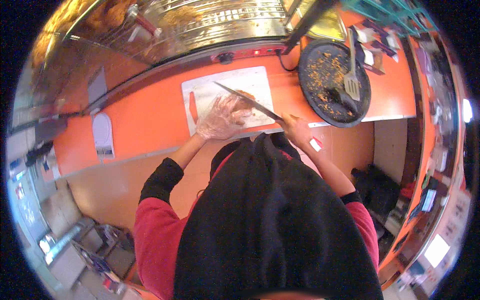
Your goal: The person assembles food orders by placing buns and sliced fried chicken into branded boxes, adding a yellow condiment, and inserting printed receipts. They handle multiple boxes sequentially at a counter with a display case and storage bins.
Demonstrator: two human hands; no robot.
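Observation:
A white cutting board (256, 78) with a red strip at its left side lies on the orange counter. My left hand (219, 119), in a clear plastic glove, is on the board with its fingers closed around a reddish-brown piece of food (246, 94). The glove and the blade partly cover the food, so its kind is unclear. In my bare right hand (298, 131) is the handle of a long knife (260, 106). Its blade slants up and left across the food, the tip pointing beyond my left fingers.
Right of the board sits a round black pan (320, 100) strewn with orange-brown crumbs, a slotted spatula (352, 82) lying in it. A glass-and-metal display case with racks (225, 25) borders the counter's far side. Small packets (372, 55) lie at the far right.

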